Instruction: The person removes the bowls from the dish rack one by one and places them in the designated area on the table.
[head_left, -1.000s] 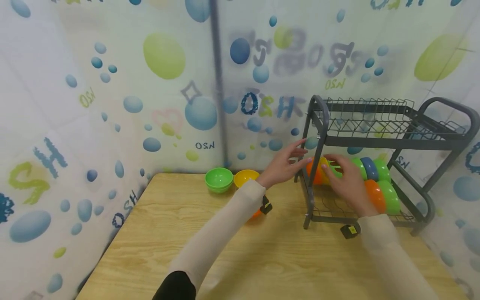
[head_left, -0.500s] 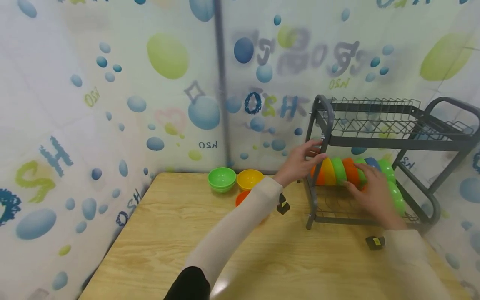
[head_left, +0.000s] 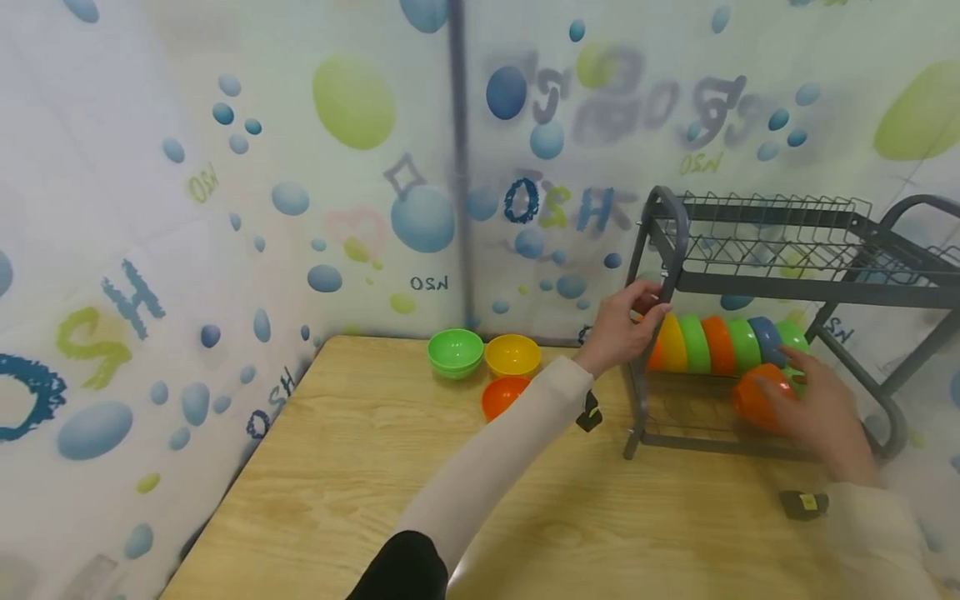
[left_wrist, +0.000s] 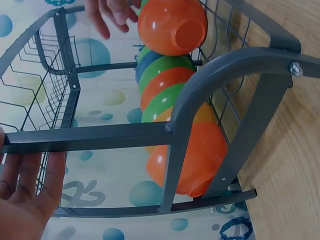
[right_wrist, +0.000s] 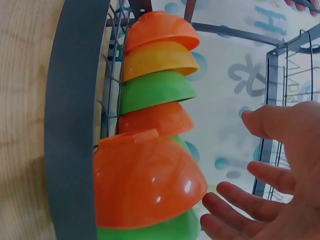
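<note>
A dark two-tier dish rack (head_left: 780, 287) stands at the right of the table. My left hand (head_left: 619, 330) holds its left upper frame; in the left wrist view the fingers (left_wrist: 51, 175) curl round the bar. On the lower tier, a back row of bowls on edge includes a yellow bowl (head_left: 672, 343), an orange bowl (head_left: 720, 345) and a blue bowl (head_left: 767, 340). A front orange bowl (right_wrist: 145, 185) leans against a green bowl (right_wrist: 160, 227). My right hand (right_wrist: 285, 185) is beside that orange bowl, fingers spread and apart, gripping nothing.
Left of the rack, a green bowl (head_left: 455, 352), a yellow bowl (head_left: 513, 355) and an orange bowl (head_left: 501, 395) stand upright on the wooden table (head_left: 337, 467). My left forearm partly covers the orange one. A patterned curtain (head_left: 360, 208) hangs behind.
My right hand has moved from the yellow bowl in the back row rightward to the front orange bowl. My left hand has closed round the rack's frame. The head view has shifted left.
</note>
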